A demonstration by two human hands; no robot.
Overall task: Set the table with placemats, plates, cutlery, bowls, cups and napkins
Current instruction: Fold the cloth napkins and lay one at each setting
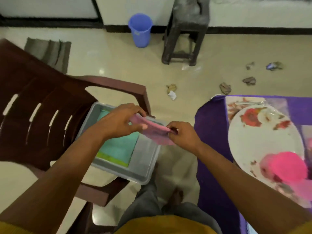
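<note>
Standing on the brown plastic chair (33, 105), a clear plastic bin (143, 159) holds teal folded cloths (121, 146). Above it, the left hand (121, 120) and right hand (182, 134) pinch opposite ends of a pink cloth napkin (152, 129). Rightward, a white floral plate (260, 141) carries a pink plastic cup (285, 166) on the purple-covered surface (212, 132).

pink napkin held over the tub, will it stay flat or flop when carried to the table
Likely floppy: the pink napkin sags and creases between the left hand and right hand. Probably light, since fingertip pinches hold it. It will likely drape unless supported at both ends.
</note>
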